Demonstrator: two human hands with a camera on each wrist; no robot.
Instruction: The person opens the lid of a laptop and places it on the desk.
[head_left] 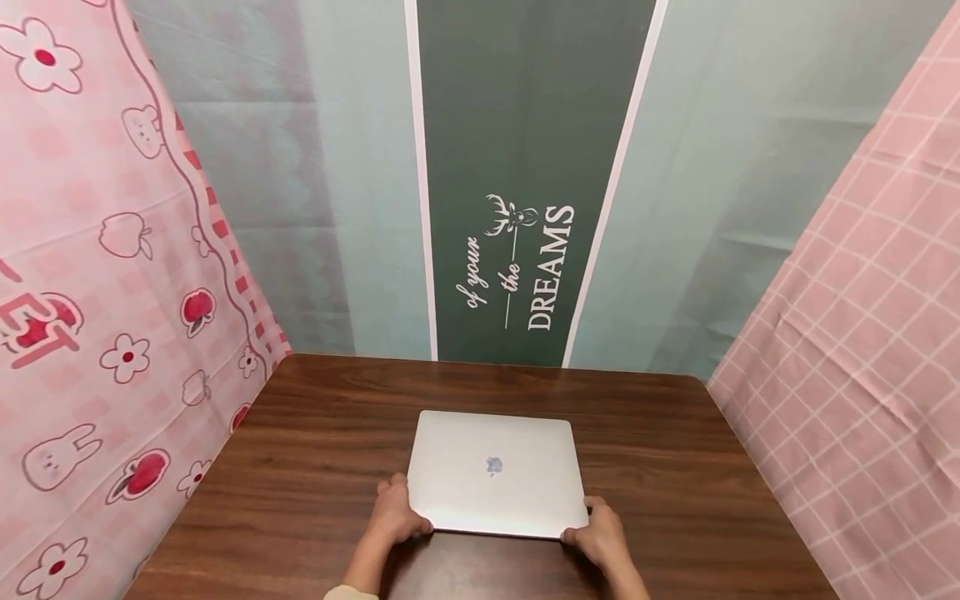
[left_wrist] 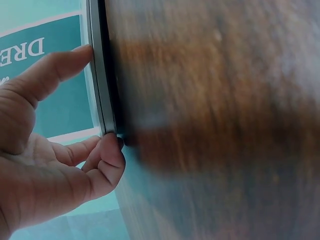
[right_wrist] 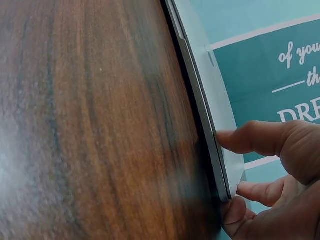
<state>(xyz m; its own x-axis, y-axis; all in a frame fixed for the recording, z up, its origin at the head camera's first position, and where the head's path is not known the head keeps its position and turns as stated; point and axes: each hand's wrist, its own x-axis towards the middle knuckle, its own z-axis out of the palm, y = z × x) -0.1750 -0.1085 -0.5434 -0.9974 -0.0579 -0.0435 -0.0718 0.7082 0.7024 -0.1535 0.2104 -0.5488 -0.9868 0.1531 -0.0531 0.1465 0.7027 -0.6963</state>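
Observation:
A closed silver laptop (head_left: 497, 492) with a logo on its lid lies flat near the middle of the wooden table. My left hand (head_left: 396, 510) grips its near left corner. In the left wrist view the thumb touches the laptop's thin front edge (left_wrist: 102, 75), and the other fingers curl at its side. My right hand (head_left: 602, 533) holds the near right corner in the same manner. The right wrist view has the right thumb (right_wrist: 250, 139) against the front edge, with fingers bent round the corner. Whether any fingertips reach under the laptop is hard to see.
The brown wooden table (head_left: 315, 433) has rounded far corners. Behind it hangs a green curtain (head_left: 517, 125) with white lettering. Pink patterned cloth (head_left: 97, 275) hangs on the left, and pink checked cloth (head_left: 862, 333) on the right.

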